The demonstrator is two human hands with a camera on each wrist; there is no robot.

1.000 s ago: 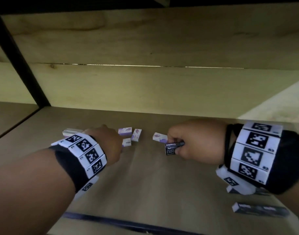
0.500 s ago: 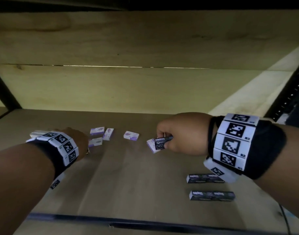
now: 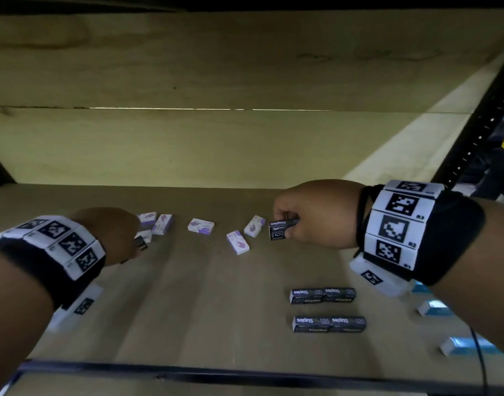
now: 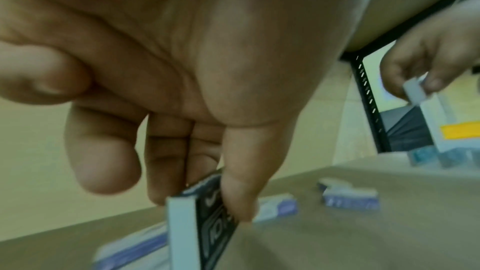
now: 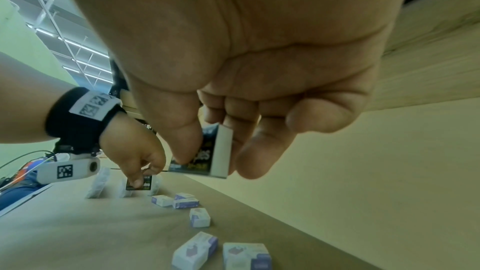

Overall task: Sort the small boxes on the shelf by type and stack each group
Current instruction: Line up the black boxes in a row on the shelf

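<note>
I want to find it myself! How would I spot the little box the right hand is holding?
Look at the wooden shelf and find the right hand near the back wall. Pinched in its fingertips, lifted above the board, is a small black box with white "Staples" lettering. The loose boxes beside it are white and purple and lie flat on the shelf.

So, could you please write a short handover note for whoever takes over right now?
Right hand: pinches a black staples box, lifted off the shelf.
Left hand: pinches another black box near the shelf's left side.
Done: two rows of black boxes lie at front right.
Left: add both held boxes to the black group; gather and stack the scattered purple boxes; blue boxes at far right look unstacked too.
</note>
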